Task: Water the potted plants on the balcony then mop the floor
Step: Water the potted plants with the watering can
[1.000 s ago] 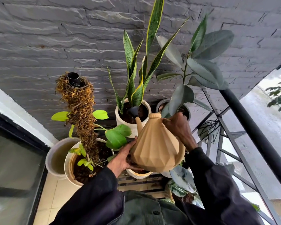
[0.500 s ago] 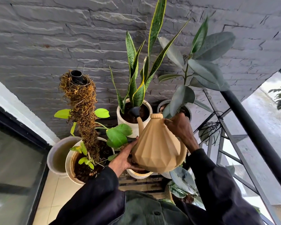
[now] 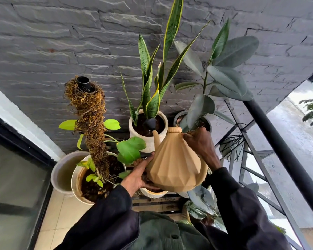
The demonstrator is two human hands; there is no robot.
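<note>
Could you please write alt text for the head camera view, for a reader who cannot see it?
Two hands tilt a tan faceted watering can, its dark spout over the soil of a white-potted snake plant. The left hand supports its base and the right hand grips near the lid, beside other potted plants against a grey stone wall.

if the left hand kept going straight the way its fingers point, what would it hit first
The left hand already lies against the watering can, fingers pointing up its side. Sliding on, it would probably brush the green leaf, then the white pot; depth is unclear.

Grey stone wall (image 3: 61, 42), blk railing (image 3: 278, 141) (rt side)
</note>
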